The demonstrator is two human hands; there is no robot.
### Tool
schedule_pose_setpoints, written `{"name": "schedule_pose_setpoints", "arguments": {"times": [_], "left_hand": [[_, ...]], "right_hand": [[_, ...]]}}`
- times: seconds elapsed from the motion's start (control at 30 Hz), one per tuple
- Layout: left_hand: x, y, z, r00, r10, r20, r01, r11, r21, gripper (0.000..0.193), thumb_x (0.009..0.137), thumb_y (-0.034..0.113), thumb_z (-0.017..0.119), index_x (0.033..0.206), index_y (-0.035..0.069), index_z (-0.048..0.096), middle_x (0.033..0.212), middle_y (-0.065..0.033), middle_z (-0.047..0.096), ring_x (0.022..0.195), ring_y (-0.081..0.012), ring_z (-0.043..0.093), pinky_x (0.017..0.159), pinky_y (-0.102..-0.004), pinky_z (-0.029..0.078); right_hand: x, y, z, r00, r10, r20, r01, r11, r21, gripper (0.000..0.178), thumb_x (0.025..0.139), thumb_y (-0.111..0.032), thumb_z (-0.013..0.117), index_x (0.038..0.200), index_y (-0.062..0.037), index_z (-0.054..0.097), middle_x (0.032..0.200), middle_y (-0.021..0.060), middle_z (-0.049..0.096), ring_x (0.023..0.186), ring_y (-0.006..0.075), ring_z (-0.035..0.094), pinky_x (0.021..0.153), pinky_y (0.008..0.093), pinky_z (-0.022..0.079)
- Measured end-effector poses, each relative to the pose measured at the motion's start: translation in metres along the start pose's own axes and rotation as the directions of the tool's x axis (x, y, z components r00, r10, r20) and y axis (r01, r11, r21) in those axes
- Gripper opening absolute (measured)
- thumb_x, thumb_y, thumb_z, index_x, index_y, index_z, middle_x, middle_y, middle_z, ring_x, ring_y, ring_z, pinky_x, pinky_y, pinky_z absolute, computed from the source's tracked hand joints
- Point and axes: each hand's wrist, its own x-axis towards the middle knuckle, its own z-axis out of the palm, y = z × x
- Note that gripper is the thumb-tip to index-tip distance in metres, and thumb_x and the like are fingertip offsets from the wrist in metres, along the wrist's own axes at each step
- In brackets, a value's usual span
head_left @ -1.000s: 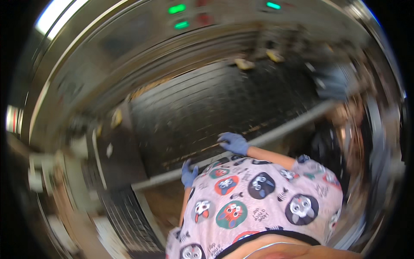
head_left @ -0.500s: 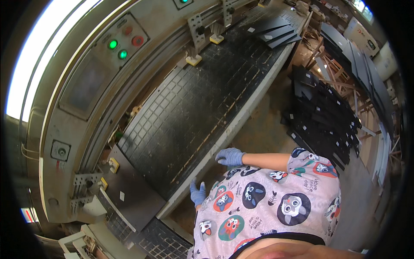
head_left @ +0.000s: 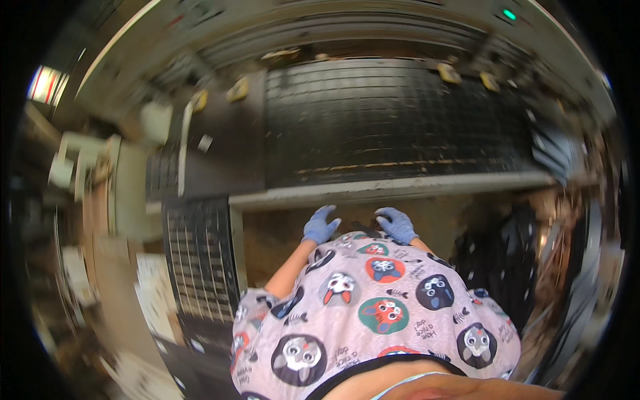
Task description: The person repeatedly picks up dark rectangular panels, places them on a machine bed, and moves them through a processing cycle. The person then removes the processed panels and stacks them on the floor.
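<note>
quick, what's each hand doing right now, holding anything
Left hand: blue glove, fingers spread open, holding nothing, just below the grey ledge.
Right hand: blue glove, open, holding nothing, just below the same ledge.

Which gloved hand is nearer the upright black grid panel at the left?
Left. The left hand is closer to the grid panel; the right hand is farther off, on the side away from it.
</note>
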Motion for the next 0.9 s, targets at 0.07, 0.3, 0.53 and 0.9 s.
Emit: {"name": "schedule_pose_setpoints", "arguments": {"times": [0.07,0.3,0.53,0.9], "left_hand": [[-0.004,-0.003,0.000,0.999,-0.044,-0.019,0.044,0.999,-0.016,0.055,0.081,0.040,0.060,0.129,0.017,0.047,0.136,-0.0109,0.042,0.126,-0.0266,0.039,0.103,-0.0370,0.034],[-0.019,0.003,0.022,0.969,-0.227,-0.102,0.202,0.956,-0.212,0.053,0.081,0.041,0.059,0.128,0.018,0.047,0.136,-0.0106,0.043,0.124,-0.0266,0.041,0.101,-0.0362,0.035],[-0.044,-0.005,0.063,0.913,-0.378,-0.152,0.310,0.887,-0.343,0.053,0.081,0.040,0.060,0.128,0.020,0.047,0.135,-0.0099,0.044,0.120,-0.0265,0.046,0.099,-0.0360,0.038],[-0.076,-0.026,0.081,0.787,-0.549,-0.281,0.398,0.801,-0.448,0.050,0.080,0.035,0.063,0.125,0.017,0.050,0.130,-0.0115,0.048,0.118,-0.0286,0.048,0.098,-0.0356,0.039]], "right_hand": [[0.004,-0.001,0.002,0.997,0.028,0.066,-0.028,1.000,-0.004,0.025,0.081,-0.030,0.059,0.100,-0.0155,0.064,0.100,0.0087,0.064,0.090,0.0287,0.061,0.079,0.0369,0.049],[0.023,0.015,-0.009,0.965,0.026,0.260,-0.004,0.996,-0.084,0.025,0.082,-0.030,0.059,0.103,-0.0181,0.064,0.100,0.0083,0.064,0.089,0.0283,0.062,0.079,0.0372,0.049],[0.047,0.032,-0.012,0.927,-0.231,0.294,0.301,0.928,-0.220,0.031,0.081,-0.029,0.062,0.107,-0.0138,0.061,0.107,0.0097,0.062,0.094,0.0251,0.061,0.082,0.0346,0.047],[0.097,0.038,-0.010,0.970,-0.205,0.131,0.243,0.851,-0.465,0.051,0.078,-0.037,0.060,0.123,-0.0134,0.051,0.129,0.0152,0.048,0.118,0.0321,0.044,0.101,0.0404,0.034]]}}
